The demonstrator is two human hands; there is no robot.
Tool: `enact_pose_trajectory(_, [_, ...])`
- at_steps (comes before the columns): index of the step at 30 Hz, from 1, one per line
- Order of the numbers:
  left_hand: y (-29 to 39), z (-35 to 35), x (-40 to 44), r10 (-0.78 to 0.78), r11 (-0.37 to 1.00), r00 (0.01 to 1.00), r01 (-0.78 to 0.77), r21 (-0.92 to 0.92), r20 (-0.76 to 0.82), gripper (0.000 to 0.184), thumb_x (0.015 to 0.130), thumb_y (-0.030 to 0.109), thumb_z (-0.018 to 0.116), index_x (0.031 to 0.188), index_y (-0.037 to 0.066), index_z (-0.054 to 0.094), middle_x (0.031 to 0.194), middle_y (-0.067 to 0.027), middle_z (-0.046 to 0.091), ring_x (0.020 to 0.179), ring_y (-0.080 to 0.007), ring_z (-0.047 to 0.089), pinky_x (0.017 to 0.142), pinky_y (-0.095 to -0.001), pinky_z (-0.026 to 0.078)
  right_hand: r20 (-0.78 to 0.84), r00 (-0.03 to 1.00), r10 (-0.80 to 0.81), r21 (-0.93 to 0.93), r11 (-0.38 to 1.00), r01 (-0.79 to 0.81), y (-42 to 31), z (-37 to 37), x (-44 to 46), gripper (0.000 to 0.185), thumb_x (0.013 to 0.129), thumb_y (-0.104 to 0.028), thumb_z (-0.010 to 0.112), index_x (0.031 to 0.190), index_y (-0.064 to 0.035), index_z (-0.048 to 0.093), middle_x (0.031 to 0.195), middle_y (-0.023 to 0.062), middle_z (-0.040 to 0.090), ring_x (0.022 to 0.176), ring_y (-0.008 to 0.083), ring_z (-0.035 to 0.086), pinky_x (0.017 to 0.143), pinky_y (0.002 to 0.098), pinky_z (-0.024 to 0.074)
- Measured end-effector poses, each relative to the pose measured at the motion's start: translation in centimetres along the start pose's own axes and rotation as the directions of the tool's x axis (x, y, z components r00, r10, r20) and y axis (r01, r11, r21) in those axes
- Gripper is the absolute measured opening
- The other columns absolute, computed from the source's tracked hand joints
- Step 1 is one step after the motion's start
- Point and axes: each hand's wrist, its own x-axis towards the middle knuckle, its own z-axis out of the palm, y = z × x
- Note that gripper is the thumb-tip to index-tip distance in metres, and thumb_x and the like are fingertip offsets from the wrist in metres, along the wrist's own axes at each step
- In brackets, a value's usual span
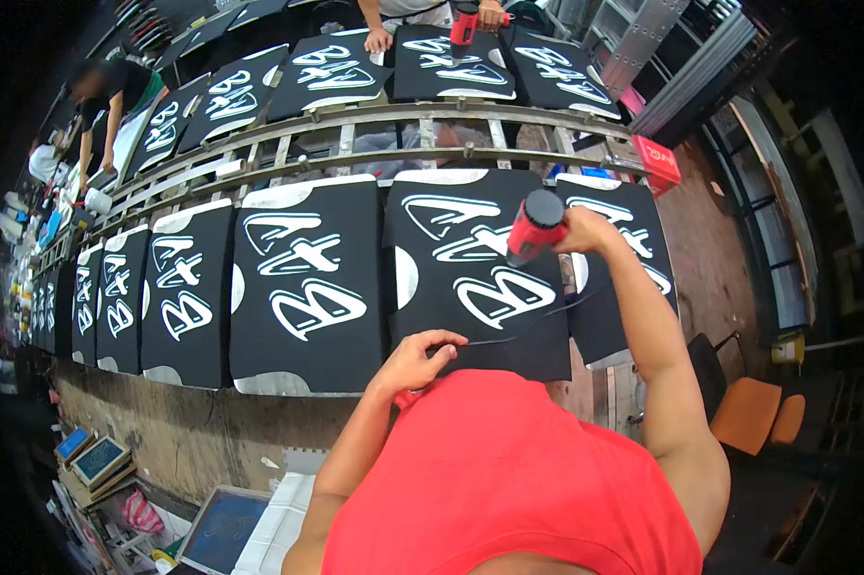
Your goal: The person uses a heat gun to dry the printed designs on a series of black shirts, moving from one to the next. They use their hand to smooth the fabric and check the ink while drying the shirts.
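Note:
My right hand (587, 232) is wrapped round the grip of a red heat gun (535, 230) with a dark round rear end. Its nozzle points down over a black fabric piece (417, 321) printed with white lettering. A thin dark cord (520, 332) runs across that fabric to my left hand (414, 364). The left fingers are closed at the cord's near end, low over the front edge of the fabric. Similar black printed pieces lie on both sides, one (307, 359) to the left and one (595, 331) partly under my right forearm.
A metal rail frame (355, 151) runs behind this row. Beyond it, a person's hand (379, 40) rests by a second row, with another red heat gun (462, 29). Another person (115, 91) leans in far left. A red box (655, 165) and orange chair (744, 414) stand right.

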Motion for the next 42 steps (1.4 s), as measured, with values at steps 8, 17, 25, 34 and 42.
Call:
enact_pose_trajectory(8, [0.4, 0.2, 0.4, 0.002, 1.0, 0.999, -0.003, 0.006, 0.046, 0.029, 0.097, 0.016, 0.064, 0.124, 0.01, 0.073, 0.106, -0.0096, 0.076, 0.095, -0.0182, 0.07, 0.086, -0.0332, 0.054, -0.023, 0.997, 0.078, 0.103, 0.992, -0.075, 5.6, -0.3, -0.7, 0.042, 0.065, -0.023, 0.08, 0.103, -0.0051, 0.073, 0.082, 0.0175, 0.074, 0.074, 0.0297, 0.071, 0.071, 0.0397, 0.0566])
enact_pose_trajectory(17, [1.3, -0.2, -0.5, -0.006, 0.999, 0.998, 0.004, 0.037, 0.067, 0.032, 0.099, 0.015, 0.065, 0.129, 0.009, 0.069, 0.105, -0.0091, 0.077, 0.075, -0.0082, 0.063, 0.059, -0.0279, 0.052, 0.096, 0.982, 0.161, 0.184, 0.967, -0.177, 3.6, 0.0, -1.2, 0.043, 0.066, -0.024, 0.082, 0.104, -0.0062, 0.075, 0.085, 0.017, 0.075, 0.076, 0.0294, 0.071, 0.074, 0.0398, 0.0566])
enact_pose_trajectory(25, [-0.2, 0.1, -0.5, 0.003, 1.0, 0.994, -0.004, 0.005, 0.107, 0.03, 0.1, 0.01, 0.059, 0.128, 0.009, 0.071, 0.101, -0.0053, 0.076, 0.069, -0.0074, 0.059, 0.054, -0.0266, 0.051, -0.04, 0.995, -0.092, 0.172, 0.98, 0.098, 0.8, 1.7, 0.5, 0.041, 0.066, -0.023, 0.082, 0.1, -0.0012, 0.074, 0.093, 0.0216, 0.075, 0.087, 0.0381, 0.072, 0.08, 0.0415, 0.0561])
enact_pose_trajectory(34, [3.0, -0.2, -1.6, -0.117, 0.993, 0.99, 0.117, 0.002, 0.072, 0.03, 0.097, 0.001, 0.058, 0.122, 0.006, 0.073, 0.101, -0.0056, 0.078, 0.078, -0.0114, 0.061, 0.077, -0.0291, 0.053, -0.085, 0.976, -0.202, 0.152, 0.965, 0.213, -4.0, 3.6, 3.2, 0.041, 0.07, -0.025, 0.08, 0.105, -0.005, 0.073, 0.09, 0.0216, 0.074, 0.084, 0.0375, 0.072, 0.078, 0.0429, 0.0558])
enact_pose_trajectory(42, [2.8, 0.1, -1.8, -0.102, 0.995, 0.994, 0.102, 0.003, 0.048, 0.028, 0.097, 0.002, 0.057, 0.121, 0.005, 0.073, 0.101, -0.0065, 0.078, 0.083, -0.0121, 0.066, 0.079, -0.0298, 0.054, 0.004, 0.975, -0.221, 0.179, 0.96, 0.216, -9.3, 2.8, 4.1, 0.051, 0.073, -0.036, 0.079, 0.113, -0.0053, 0.07, 0.091, 0.0201, 0.074, 0.082, 0.034, 0.073, 0.078, 0.0445, 0.0572])
